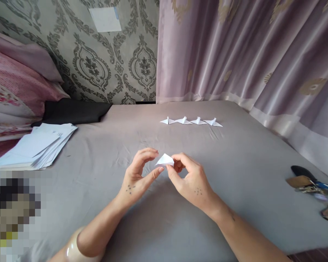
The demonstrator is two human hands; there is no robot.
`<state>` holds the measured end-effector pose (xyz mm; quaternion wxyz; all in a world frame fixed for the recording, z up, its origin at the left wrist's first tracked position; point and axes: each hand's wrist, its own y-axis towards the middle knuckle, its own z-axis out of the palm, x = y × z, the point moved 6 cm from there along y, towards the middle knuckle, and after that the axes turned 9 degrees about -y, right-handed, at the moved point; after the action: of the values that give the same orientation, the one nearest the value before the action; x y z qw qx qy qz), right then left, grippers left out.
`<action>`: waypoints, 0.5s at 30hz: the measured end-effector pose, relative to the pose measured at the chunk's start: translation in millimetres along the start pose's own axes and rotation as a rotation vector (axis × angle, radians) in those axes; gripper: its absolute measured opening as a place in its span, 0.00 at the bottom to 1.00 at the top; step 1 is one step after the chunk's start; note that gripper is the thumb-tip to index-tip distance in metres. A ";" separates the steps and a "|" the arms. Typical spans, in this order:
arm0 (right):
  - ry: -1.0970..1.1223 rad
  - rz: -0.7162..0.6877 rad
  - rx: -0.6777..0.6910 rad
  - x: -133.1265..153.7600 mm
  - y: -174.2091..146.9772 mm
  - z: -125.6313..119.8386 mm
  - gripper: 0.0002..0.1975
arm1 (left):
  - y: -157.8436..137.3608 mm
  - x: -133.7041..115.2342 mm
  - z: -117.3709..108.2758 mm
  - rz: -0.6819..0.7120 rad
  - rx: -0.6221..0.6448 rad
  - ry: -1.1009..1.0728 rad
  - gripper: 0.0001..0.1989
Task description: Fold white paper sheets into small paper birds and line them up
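A small piece of folded white paper (164, 160) is held above the bed-like grey surface. My right hand (190, 176) pinches it at its right end between thumb and fingers. Its pointed left end lies between the thumb and curved fingers of my left hand (140, 171), which are apart; the thumb tip is at the paper's lower edge, and I cannot tell whether it touches. Farther back, several folded white paper birds (198, 121) stand in a row, side by side. A light bangle (75, 247) is on my left forearm.
A stack of white paper sheets (41, 145) lies at the left, in front of a folded black cloth (76, 111). Keys (308, 189) and other small items lie at the right edge. Pinkish curtains (207, 54) hang behind, beside a patterned wall (120, 69).
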<state>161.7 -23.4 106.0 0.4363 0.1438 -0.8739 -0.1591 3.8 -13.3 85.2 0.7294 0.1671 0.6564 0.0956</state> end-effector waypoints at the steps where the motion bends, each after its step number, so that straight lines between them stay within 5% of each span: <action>1: -0.036 -0.030 0.013 1.2 -0.3 -0.5 0.01 | 0.5 -2.3 1.3 0.012 0.039 0.056 0.09; 7: -0.153 -0.137 0.075 6.3 -1.3 0.5 0.06 | 1.4 -7.6 5.9 0.016 0.107 0.133 0.05; 15: -0.106 -0.216 -0.209 13.5 -3.4 -7.2 0.07 | -4.7 2.2 2.1 -0.078 -0.036 -0.008 0.02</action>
<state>160.1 -32.9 118.3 0.3825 0.1820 -0.8538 -0.3026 5.8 -17.2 81.7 0.7383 0.1285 0.6575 0.0781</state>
